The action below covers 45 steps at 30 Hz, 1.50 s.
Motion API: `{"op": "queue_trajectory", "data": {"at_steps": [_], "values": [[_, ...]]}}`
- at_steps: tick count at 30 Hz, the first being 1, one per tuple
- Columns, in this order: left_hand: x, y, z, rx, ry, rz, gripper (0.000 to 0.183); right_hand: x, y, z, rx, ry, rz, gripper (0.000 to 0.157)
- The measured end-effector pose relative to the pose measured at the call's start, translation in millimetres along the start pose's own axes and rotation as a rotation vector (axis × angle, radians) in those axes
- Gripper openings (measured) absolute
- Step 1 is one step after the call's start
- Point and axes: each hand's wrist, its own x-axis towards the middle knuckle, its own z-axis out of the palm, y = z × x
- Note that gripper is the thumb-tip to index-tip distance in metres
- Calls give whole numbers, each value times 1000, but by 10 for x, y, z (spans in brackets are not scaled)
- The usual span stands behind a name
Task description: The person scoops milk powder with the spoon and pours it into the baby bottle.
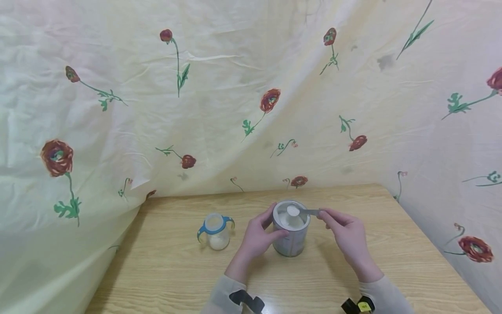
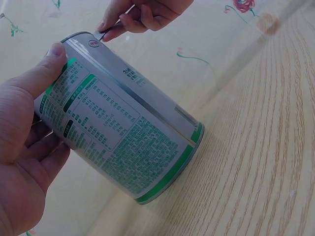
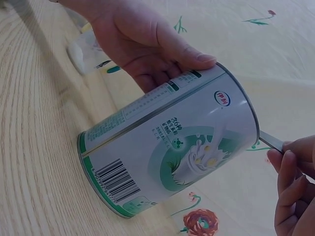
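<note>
A white and green milk powder can [image 1: 289,244] stands on the table with its top open, white powder inside. My left hand [image 1: 259,235] grips its side, thumb toward me and fingers around the far side. My right hand [image 1: 349,233] pinches the handle of a spoon [image 1: 310,212] between thumb and fingers at the right of the can. The spoon's bowl is over the can's mouth, heaped with white powder. In the right wrist view the can [image 3: 167,142] shows a barcode and a milk picture, and its rim hides the spoon's bowl.
Left of the can stands a clear baby bottle [image 1: 218,240] with a blue two-handled collar and white powder in it. The wooden table [image 1: 164,261] meets a flower-patterned cloth [image 1: 219,109] at the back and both sides.
</note>
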Motion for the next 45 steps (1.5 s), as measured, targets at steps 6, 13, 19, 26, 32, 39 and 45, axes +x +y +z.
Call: {"op": "queue_trajectory", "data": {"at_steps": [6, 13, 19, 26, 32, 39, 45], "values": [[-15, -11, -31, 11, 11, 2, 89, 10, -16, 12, -4, -24, 22, 48], [-38, -7, -58, 23, 22, -5, 89, 23, -19, 36, -9, -38, 35, 49], [-58, -11, -80, 34, 20, -11, 90, 26, -21, 67, 25, -35, 49, 50], [-79, -12, -94, 50, 14, 9, 91, 20, -29, 134, 113, -57, 103, 48], [-131, 76, -174, 74, 44, -15, 92, 30, -98, 247, 249, -57, 161, 37], [-196, 193, -358, 66, 93, -20, 83, 45, -167, 295, 369, -73, 218, 27], [-283, 282, -567, 77, 127, 45, 76, 59, -257, 348, 445, -98, 259, 12]]}}
